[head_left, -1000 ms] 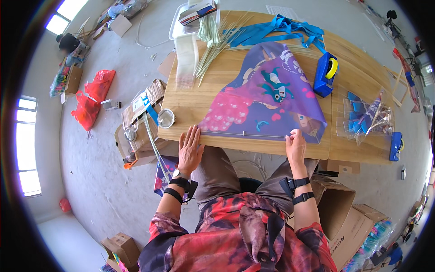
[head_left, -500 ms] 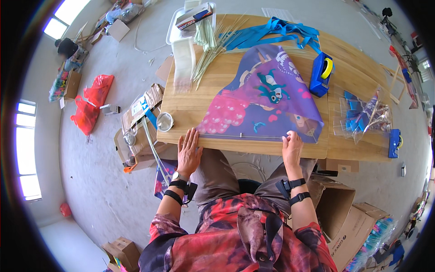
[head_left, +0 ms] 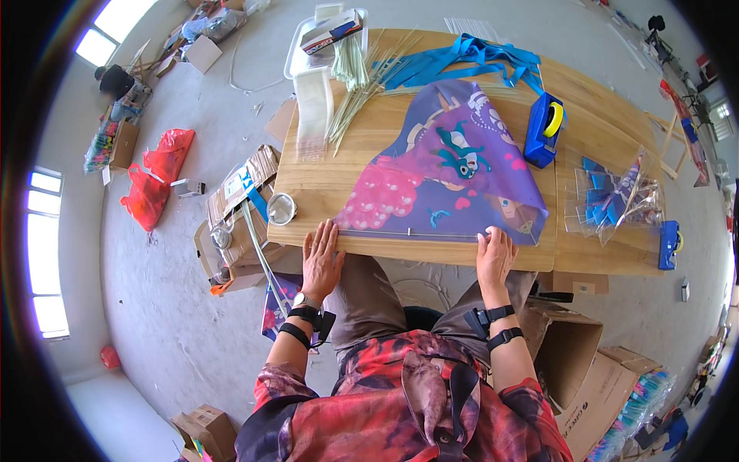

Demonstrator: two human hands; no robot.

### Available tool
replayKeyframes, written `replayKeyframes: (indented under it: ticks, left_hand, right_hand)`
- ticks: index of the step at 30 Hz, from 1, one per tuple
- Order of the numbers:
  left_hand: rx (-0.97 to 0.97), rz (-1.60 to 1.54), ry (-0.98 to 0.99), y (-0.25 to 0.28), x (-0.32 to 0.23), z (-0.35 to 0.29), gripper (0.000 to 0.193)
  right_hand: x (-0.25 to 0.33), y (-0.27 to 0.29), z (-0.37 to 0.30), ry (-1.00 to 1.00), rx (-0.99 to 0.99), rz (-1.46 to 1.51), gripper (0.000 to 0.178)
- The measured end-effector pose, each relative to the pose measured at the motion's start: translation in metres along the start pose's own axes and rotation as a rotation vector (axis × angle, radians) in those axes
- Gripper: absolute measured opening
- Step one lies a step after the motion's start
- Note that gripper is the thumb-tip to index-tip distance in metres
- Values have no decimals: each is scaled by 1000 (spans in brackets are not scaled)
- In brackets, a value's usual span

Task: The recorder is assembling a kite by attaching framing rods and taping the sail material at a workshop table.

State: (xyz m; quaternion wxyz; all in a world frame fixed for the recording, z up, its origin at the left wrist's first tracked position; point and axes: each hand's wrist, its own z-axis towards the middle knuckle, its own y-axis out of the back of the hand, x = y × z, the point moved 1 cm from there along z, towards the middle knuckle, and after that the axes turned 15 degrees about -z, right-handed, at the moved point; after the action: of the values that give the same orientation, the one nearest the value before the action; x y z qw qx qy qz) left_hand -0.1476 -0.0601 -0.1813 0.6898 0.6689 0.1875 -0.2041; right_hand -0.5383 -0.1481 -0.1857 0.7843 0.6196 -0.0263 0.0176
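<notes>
Two grips are counted: the left grip (head_left: pixel 320 258) and the right grip (head_left: pixel 495 259). One printed sheet (head_left: pixel 443 185) and one thin rod (head_left: pixel 446 233) are seen between them. Two blue tape dispensers are found: one (head_left: pixel 536 146) beyond the right grip, one (head_left: pixel 668 250) farther to its right. Beyond the left grip, one round cup (head_left: pixel 282 209), one white tray (head_left: pixel 294 65) and one small box (head_left: pixel 331 32) are seen; pale sticks (head_left: pixel 360 108) there are too numerous to be counted.
</notes>
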Motion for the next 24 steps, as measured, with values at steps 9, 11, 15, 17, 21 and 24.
replayKeyframes:
  ticks: [9, 11, 15, 17, 21, 24]
  left_hand:
    - [1, 5, 0, -1, 0, 0, 64]
    - [1, 10, 4, -1, 0, 0, 64]
    - [0, 8, -1, 0, -1, 0, 64]
    - [1, 4, -7, 0, -2, 1, 64]
    - [2, 9, -3, -1, -1, 0, 63]
    - [-1, 5, 3, 0, 0, -1, 63]
  right_hand:
    - [3, -3, -4, -20, -50, 3, 21]
    - [3, -4, -5, -22, -54, 13, 21]
    - [4, -7, -7, -46, -97, 15, 20]
    - [3, -8, -8, -58, -98, 27, 22]
    - [2, -6, -8, -76, -103, 41, 26]
    - [2, -5, -8, -78, -96, 52, 26]
